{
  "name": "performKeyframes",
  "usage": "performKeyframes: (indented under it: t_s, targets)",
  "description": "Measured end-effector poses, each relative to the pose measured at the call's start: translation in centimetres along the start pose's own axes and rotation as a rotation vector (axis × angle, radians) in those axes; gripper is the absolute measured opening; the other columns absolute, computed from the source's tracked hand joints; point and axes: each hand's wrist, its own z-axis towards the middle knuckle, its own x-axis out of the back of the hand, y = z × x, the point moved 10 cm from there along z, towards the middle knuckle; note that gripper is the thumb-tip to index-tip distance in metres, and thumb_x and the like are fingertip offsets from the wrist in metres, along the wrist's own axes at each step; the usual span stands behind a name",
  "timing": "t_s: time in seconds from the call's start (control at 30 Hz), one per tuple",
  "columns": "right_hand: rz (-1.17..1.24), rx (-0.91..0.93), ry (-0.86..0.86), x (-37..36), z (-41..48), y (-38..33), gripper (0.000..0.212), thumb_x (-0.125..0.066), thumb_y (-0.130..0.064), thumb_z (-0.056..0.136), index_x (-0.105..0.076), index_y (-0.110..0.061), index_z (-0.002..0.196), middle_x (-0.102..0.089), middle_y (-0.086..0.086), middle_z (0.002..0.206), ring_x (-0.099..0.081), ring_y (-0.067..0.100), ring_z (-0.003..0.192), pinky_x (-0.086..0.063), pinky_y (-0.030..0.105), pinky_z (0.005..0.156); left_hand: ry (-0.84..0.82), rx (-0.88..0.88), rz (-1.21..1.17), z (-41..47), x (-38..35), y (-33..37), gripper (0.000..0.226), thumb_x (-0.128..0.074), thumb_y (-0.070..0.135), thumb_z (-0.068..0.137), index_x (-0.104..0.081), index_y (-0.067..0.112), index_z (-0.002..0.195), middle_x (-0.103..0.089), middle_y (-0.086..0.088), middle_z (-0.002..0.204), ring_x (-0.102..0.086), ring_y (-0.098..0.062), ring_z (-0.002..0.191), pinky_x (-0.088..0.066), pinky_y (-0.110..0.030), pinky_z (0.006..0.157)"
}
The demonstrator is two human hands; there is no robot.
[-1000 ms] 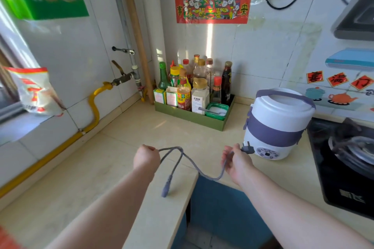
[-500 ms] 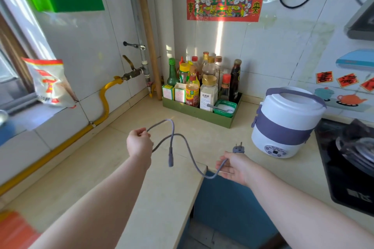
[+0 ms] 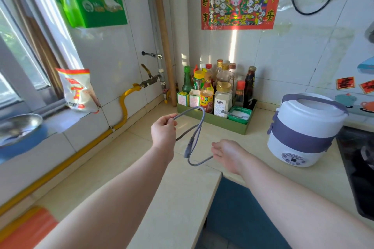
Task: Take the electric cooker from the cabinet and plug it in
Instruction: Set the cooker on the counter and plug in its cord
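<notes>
The white and purple electric cooker [image 3: 303, 129] stands upright on the beige counter [image 3: 101, 168] at the right, lid on, with no cord attached. My left hand [image 3: 164, 133] pinches a grey power cord [image 3: 197, 131] that loops up and hangs down, its appliance connector dangling between my hands. My right hand [image 3: 228, 153] holds the cord's other end; the wall plug is hidden inside the hand. Both hands hover above the counter, left of the cooker.
A green tray of sauce bottles [image 3: 214, 97] sits in the corner behind my hands. A black gas stove [image 3: 358, 163] is right of the cooker. A yellow gas hose [image 3: 125, 103] runs along the left wall. A metal bowl [image 3: 18, 125] rests on the windowsill.
My left hand has lifted the cord higher, so the loop stands taller. The wall plug that stuck out above my right hand is now out of sight.
</notes>
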Motion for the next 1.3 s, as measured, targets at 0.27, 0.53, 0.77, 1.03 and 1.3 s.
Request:
performKeyframes:
  t_s: [0.27, 0.53, 0.77, 1.03, 1.3]
  targets:
    - [-0.266, 0.134, -0.134, -3.9, -0.9, -0.9, 0.009, -0.062, -0.019, 0.091, -0.063, -0.020, 0.101, -0.062, -0.001, 0.106, -0.051, 0.019, 0.112, -0.036, 0.041, 0.105, -0.059, -0.028, 0.091, -0.5, -0.5, -0.8, 0.028, -0.043, 0.008, 0.100, -0.069, 0.018, 0.097, -0.057, 0.000, 0.085, -0.042, -0.010, 0.064, -0.040, -0.020, 0.060]
    - [-0.598, 0.259, 0.120, 2.5, -0.8, -2.6, 0.013, -0.048, -0.022, 0.098, -0.057, -0.014, 0.093, -0.063, 0.000, 0.078, -0.056, 0.014, 0.068, -0.046, 0.021, 0.062, -0.089, -0.147, 0.400, 0.4, 0.2, -0.3, 0.030, -0.050, 0.017, 0.095, -0.071, 0.036, 0.087, -0.068, 0.010, 0.087, -0.056, -0.008, 0.075, -0.043, -0.024, 0.063]
    - [-0.990, 0.189, 0.129, 6.4, -0.4, -1.6, 0.008, -0.062, -0.018, 0.087, -0.066, -0.021, 0.093, -0.064, -0.001, 0.087, -0.059, 0.020, 0.086, -0.050, 0.033, 0.085, -0.282, -0.303, 0.993, 0.5, -1.7, -1.8, 0.029, -0.048, 0.022, 0.092, -0.070, 0.041, 0.088, -0.069, 0.016, 0.085, -0.061, -0.010, 0.070, -0.043, -0.022, 0.052]
    - [-1.049, 0.116, 0.162, 7.1, -0.5, 1.1, 0.012, -0.066, -0.015, 0.083, -0.060, -0.021, 0.075, -0.063, -0.001, 0.085, -0.057, 0.019, 0.083, -0.047, 0.023, 0.068, -0.534, -0.525, 1.553, 0.2, -2.3, -6.9, 0.029, -0.046, 0.026, 0.091, -0.071, 0.041, 0.097, -0.068, 0.011, 0.094, -0.062, -0.011, 0.087, -0.053, -0.029, 0.076]
    - [-0.663, 0.102, 0.094, 5.1, 0.5, 2.4, 0.026, -0.061, 0.006, 0.084, -0.063, -0.014, 0.101, -0.060, 0.010, 0.105, -0.057, 0.019, 0.092, -0.053, 0.021, 0.070, -0.782, -0.112, 1.591, 0.7, -1.2, -11.6, 0.021, -0.057, 0.020, 0.088, -0.073, 0.023, 0.101, -0.069, 0.004, 0.101, -0.062, -0.015, 0.097, -0.049, -0.026, 0.083]
